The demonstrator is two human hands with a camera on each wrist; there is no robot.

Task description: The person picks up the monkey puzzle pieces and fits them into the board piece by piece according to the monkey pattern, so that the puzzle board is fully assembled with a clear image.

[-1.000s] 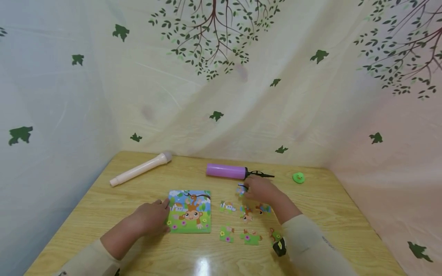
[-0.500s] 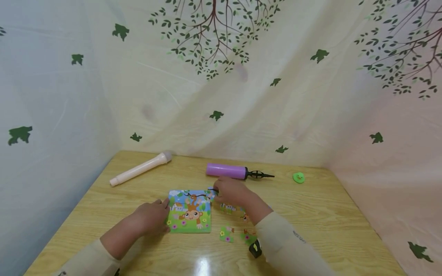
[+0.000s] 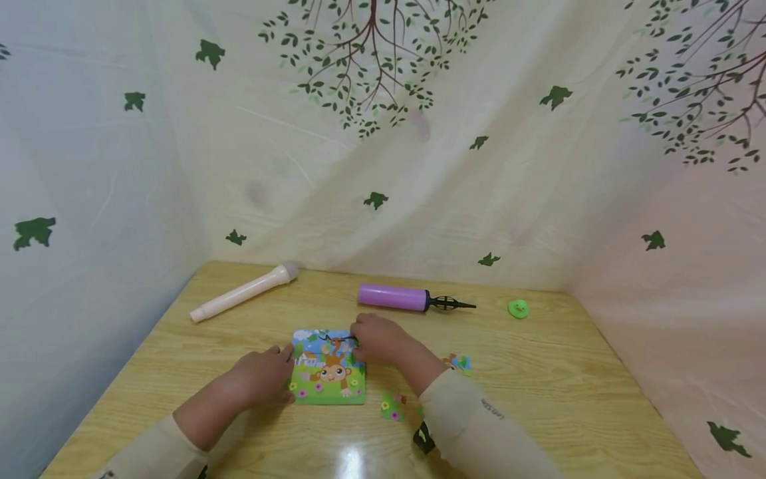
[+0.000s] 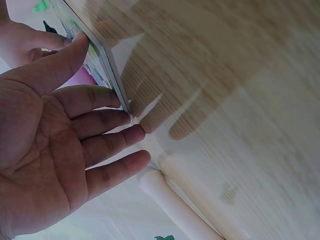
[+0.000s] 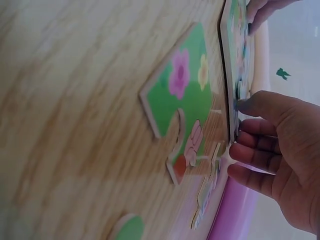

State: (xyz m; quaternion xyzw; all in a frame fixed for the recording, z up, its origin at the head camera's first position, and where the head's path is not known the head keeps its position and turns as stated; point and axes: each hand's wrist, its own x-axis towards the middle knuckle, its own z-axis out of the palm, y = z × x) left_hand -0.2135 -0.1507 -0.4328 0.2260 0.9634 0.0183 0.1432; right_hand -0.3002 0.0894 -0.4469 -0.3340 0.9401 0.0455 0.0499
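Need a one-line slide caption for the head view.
Left hand touching the puzzle at its left edge, right hand at its upper right corner, loose pieces nearby, pump behind.

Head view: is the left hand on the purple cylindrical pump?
No, the left hand touches the left edge of the flat, square monkey-picture board.

Setting: light wood-grain tabletop (image 3: 538,386), narrowing toward rear, back edge meeting pale cream rear cloth (image 3: 287,166) with soft diagonal folds. Left cloth wall (image 3: 90,166), bluish grey; right cloth wall (image 3: 706,313), faintly pink. Printed branches (image 3: 374,26), brown with green leaves, hanging downward at top centre and upper right. Dark green silhouettes (image 3: 376,200) scattered over all three cloths. Bright glare (image 3: 351,460) on tabletop, near edge, centre.
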